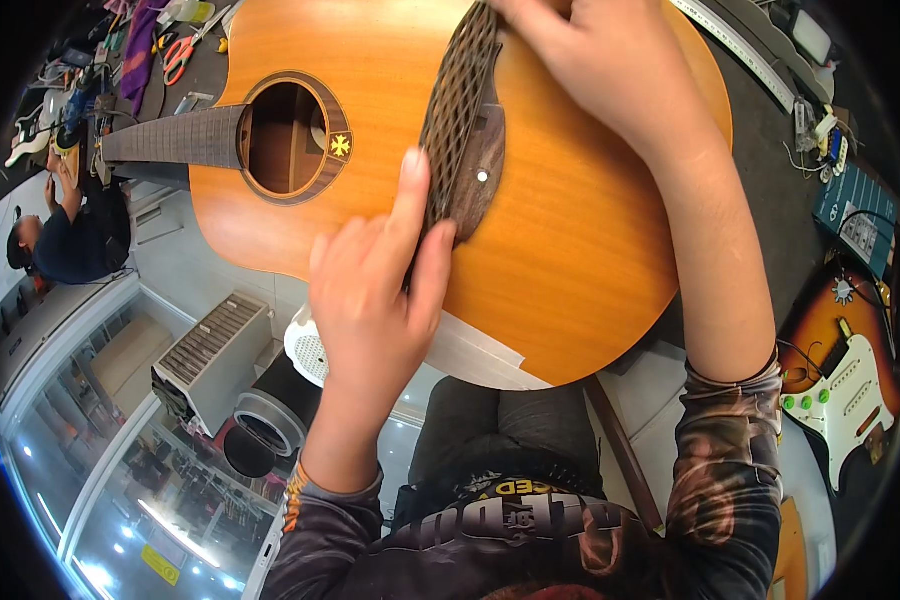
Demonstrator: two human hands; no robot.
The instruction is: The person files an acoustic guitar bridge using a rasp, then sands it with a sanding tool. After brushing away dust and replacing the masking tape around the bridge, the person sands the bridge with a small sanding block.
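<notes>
- The big wooden guitar (570, 260) lies face up in front of the person, and the dark table (770, 165) shows past its right side
- No strings show on the neck (175, 138) or over the round hole (288, 150), so that much looks done
- The work at the brown bridge (480, 205), the piece where strings would go, looks to be in the middle, not finished
- How much of it is left is hard to tell, because the dark criss-cross strip (460, 105) covers part of the bridge
- Putting strings on looks like a job left for later
- The strip runs along the left side of the bridge, and I cannot tell if it presses on the wood
- The left hand (370, 285) pinches the near end of the strip, with the pointing finger on its left and the thumb on its right
- The right hand (610, 70) is at the far end, with its thumb by the strip, but the picture cuts off its fingers, so I cannot tell how tight it holds
- So the strip sits between the two hands, over the guitar
</notes>
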